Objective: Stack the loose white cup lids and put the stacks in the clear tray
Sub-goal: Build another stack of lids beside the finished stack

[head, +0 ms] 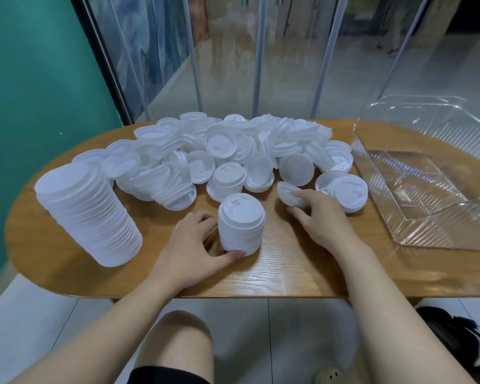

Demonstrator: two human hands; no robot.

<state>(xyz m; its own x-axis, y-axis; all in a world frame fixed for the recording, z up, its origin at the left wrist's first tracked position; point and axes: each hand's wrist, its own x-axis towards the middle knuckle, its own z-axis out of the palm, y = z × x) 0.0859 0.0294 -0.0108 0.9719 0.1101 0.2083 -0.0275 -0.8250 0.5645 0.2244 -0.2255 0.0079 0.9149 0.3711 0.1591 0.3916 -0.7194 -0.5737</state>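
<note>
Left hand (197,246) wraps the short stack (241,225) of white lids standing upright on the wooden table (288,267); thumb curled round its base, fingers behind it and mostly hidden. Right hand (320,217) pinches 1 single lid (288,194), tilted on edge, just right of the short stack and apart from it.

Surroundings: the loose lid pile (233,151) spreads across the table beyond both hands, its nearest lids almost touching the right fingertips. A tall stack (90,214) of lids leans to the left, well left of the left hand. The clear tray (427,239) sits right of the right hand, ribbed walls, no lids visible inside; its far right side is cut off by the frame edge. A small heap of 2 or 3 lids (344,191) lies between the right hand and the tray.

Hard to read: lid counts in either stack cannot be told. Pile lids overlap, many edges blur together. Glass panels (261,65) behind the table show only smeared reflections. A dark object (455,336) on the floor, below the right forearm, is unidentifiable.
</note>
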